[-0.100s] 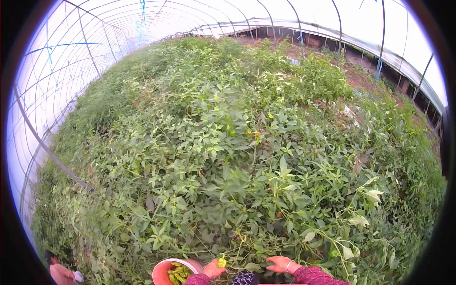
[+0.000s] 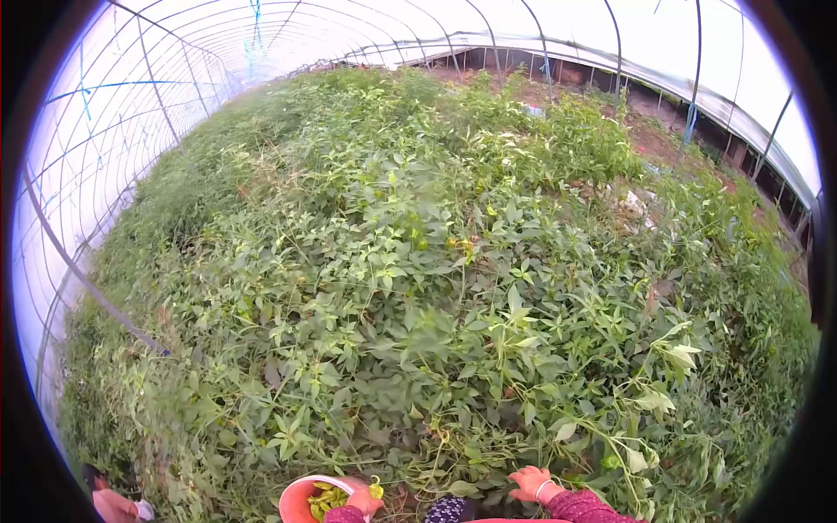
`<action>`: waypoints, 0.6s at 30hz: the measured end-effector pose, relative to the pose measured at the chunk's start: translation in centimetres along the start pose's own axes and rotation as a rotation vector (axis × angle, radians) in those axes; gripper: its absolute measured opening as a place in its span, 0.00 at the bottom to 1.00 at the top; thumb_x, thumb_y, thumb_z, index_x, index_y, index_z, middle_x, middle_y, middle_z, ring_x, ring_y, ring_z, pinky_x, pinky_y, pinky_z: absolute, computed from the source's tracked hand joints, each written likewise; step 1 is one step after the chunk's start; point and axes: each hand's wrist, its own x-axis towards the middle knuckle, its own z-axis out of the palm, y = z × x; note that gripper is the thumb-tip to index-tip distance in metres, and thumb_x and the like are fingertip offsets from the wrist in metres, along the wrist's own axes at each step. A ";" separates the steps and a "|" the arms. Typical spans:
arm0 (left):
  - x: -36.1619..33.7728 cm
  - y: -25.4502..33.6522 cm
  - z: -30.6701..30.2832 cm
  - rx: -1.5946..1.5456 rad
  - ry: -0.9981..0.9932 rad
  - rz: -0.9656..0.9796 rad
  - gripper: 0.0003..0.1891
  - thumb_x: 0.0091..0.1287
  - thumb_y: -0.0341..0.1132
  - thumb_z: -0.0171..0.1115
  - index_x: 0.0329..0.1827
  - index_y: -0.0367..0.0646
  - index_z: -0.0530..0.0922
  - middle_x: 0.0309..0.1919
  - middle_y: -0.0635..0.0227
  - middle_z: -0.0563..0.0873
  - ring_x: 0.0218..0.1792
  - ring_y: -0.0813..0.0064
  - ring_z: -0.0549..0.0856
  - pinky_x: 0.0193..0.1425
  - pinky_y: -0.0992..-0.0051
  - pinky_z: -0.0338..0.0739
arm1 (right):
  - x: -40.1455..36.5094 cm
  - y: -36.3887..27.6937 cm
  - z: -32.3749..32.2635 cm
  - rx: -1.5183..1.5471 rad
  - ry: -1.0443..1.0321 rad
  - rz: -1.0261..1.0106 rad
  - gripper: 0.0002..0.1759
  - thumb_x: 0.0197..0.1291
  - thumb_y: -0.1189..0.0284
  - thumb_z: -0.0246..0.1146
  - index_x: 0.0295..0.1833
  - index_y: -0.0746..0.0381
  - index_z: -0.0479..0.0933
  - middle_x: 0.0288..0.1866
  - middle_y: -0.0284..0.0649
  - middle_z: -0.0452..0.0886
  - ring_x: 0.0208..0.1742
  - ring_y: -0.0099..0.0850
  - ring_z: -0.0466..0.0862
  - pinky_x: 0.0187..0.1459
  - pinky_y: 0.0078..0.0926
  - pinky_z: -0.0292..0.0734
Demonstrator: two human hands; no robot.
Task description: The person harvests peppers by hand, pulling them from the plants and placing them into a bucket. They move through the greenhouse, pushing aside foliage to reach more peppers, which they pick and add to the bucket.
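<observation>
My left hand is closed on a yellow-green pepper, at the right rim of a pink bucket with a white edge. Inside the bucket lie several yellow-green peppers. My right hand, with a pale band at the wrist, reaches over the low stems and leaves right of my knee. Its fingers are extended and apart, and I see nothing in them. Between the hands, a dark patterned piece of clothing shows at the bottom edge.
Dense pepper plants fill the ground ahead. A bent leafy stem leans at the right. Part of another person shows at the lower left. A slanting pole stands left, under the greenhouse hoops.
My left hand has moved left with the pepper, from beside the bucket to its rim. My right hand has shifted right and slightly up.
</observation>
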 end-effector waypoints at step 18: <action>1.5 4.8 1.2 0.188 -0.027 0.451 0.18 0.58 0.46 0.52 0.37 0.38 0.78 0.36 0.50 0.83 0.40 0.52 0.82 0.45 0.59 0.76 | -6.6 3.4 1.3 -0.002 0.172 0.350 0.35 0.43 0.58 0.68 0.61 0.49 0.70 0.69 0.46 0.59 0.72 0.49 0.52 0.63 0.57 0.56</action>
